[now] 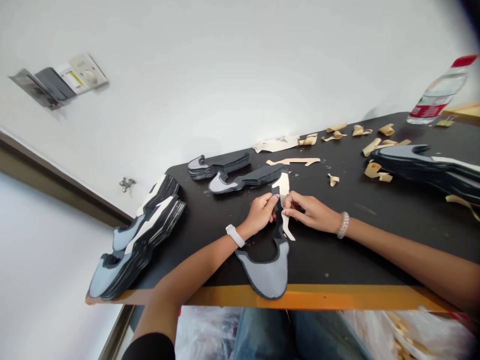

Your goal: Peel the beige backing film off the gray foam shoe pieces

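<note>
My left hand (258,216), with a white wristband, and my right hand (309,212), with a beaded bracelet, both pinch a grey-and-black shoe-upper piece (267,272). Its long dark strip runs up between my fingers. A tan backing strip (283,189) lies along that dark strip, and its lower end (287,227) curls away below my right fingertips. The wide grey end of the piece hangs towards the table's near edge, close to my body.
Stacks of similar grey-and-black pieces (140,237) lie at the left of the black table (337,250), with more (423,167) at the right. Tan scraps (373,170) are scattered around. A water bottle (440,92) stands at the far corner. The table has an orange front edge (318,297).
</note>
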Action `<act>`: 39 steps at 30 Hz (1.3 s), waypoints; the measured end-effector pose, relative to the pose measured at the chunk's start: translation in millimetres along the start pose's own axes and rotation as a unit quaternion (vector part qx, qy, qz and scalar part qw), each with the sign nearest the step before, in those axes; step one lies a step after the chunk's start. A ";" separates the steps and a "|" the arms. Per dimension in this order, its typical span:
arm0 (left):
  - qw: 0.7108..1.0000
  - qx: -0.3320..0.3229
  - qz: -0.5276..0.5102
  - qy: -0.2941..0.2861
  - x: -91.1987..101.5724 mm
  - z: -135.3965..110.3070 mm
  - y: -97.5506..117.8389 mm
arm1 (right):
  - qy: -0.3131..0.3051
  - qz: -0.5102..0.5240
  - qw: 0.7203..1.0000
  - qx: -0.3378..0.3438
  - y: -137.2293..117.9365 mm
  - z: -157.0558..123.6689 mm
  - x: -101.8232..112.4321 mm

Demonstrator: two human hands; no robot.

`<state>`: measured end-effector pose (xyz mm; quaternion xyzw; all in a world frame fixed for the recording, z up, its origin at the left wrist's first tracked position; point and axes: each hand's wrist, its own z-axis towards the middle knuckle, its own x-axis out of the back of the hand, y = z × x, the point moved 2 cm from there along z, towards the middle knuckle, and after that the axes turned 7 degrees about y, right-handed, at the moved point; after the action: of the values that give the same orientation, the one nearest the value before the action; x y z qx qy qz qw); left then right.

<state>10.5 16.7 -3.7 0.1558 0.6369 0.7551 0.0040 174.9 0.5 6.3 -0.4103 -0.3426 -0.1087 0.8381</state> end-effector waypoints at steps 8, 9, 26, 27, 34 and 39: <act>1.000 0.004 0.013 0.001 -0.6 -0.2 -0.5 | 0.035 -0.075 0.997 -0.001 -8.9 -0.2 -1.4; 1.000 0.002 0.014 -0.002 -0.7 -0.4 -0.3 | 0.032 -0.090 0.995 0.001 -10.6 -0.1 -1.3; 1.000 0.005 0.006 -0.011 -1.7 1.2 -4.2 | -0.012 -0.016 0.999 0.033 -13.8 2.9 1.7; 1.000 0.005 0.006 -0.009 -1.5 1.4 -4.9 | -0.011 0.007 1.000 0.028 -13.0 3.6 1.9; 1.000 0.001 0.010 -0.013 -1.5 1.7 -7.7 | -0.033 0.025 0.998 0.044 -15.7 4.2 5.1; 1.000 0.001 0.004 -0.012 -2.0 1.3 -5.9 | -0.057 -0.035 0.996 0.052 -21.3 1.9 7.0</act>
<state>11.6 18.7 -9.6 0.1671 0.6370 0.7525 0.0083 169.3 -11.0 24.8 -0.3593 -0.4091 -0.0966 0.8332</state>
